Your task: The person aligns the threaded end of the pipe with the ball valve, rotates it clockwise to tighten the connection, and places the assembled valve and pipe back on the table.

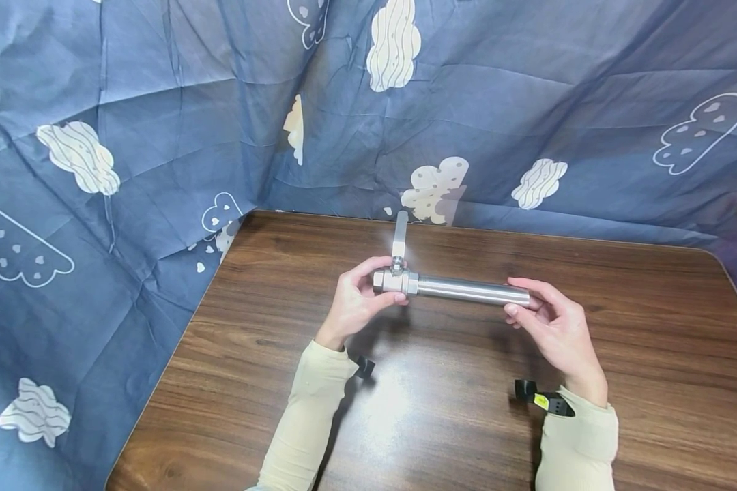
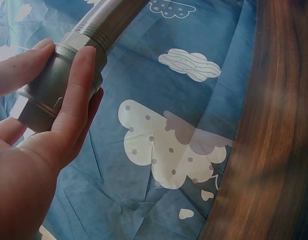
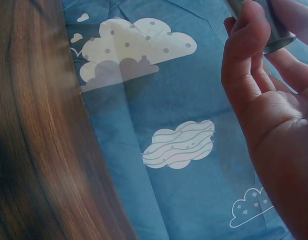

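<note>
Cream sleeves [image 1: 310, 416] come up from the near edge, each wrist carrying a black strap [image 1: 543, 399]. Beyond them, 2 hands hold 1 steel assembly level above the brown wood table [image 1: 651, 382], not touching it. The left hand [image 1: 353, 303] grasps the valve [image 1: 395, 280] at the assembly's left end, thumb and fingers curled round its body; the left wrist view shows the thumb [image 2: 73, 105] lying along the fitting just below the pipe's thread. The right hand [image 1: 553, 324] grasps the free right end of the pipe [image 1: 473, 289], fingertips [image 3: 249, 30] wrapped over it. The pipe runs straight between the hands. From the valve a pale handle [image 1: 400, 235] points away from the person. Farthest back, a blue cloth [image 1: 528, 102] printed with clouds hangs behind and to the left of the table.
</note>
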Tool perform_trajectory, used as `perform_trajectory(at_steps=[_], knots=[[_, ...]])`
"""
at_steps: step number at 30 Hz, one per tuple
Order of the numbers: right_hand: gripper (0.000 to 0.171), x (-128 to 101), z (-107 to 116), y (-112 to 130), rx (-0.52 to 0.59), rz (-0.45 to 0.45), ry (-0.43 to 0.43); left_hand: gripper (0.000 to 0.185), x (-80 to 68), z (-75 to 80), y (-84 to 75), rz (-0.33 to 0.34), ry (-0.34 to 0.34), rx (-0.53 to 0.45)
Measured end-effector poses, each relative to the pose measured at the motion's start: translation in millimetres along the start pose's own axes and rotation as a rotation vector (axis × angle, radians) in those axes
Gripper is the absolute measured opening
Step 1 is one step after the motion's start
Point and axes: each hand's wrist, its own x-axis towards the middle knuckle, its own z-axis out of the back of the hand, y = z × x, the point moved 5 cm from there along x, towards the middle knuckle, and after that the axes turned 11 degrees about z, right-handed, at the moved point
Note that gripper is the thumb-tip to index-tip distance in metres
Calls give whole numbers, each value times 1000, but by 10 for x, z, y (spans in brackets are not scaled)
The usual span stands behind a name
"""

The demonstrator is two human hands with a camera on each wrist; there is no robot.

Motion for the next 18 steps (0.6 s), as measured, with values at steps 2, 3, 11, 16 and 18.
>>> perform_trajectory(at_steps=[2, 3, 11, 16, 18], knots=[[42, 0, 3, 0, -41, -3, 1, 56, -2, -2, -4, 2, -3, 2], [42, 1, 4, 3, -62, -3, 1, 56, -3, -3, -5, 3, -4, 0], [37, 8, 31, 9, -275, 5, 14, 54, -10, -11, -15, -6, -5, 0], [33, 4, 38, 11, -327, 6, 8, 54, -9, -17, -12, -3, -1, -1], [31, 1, 40, 11, -337, 5, 3, 54, -9, -19, -9, 2, 0, -6]])
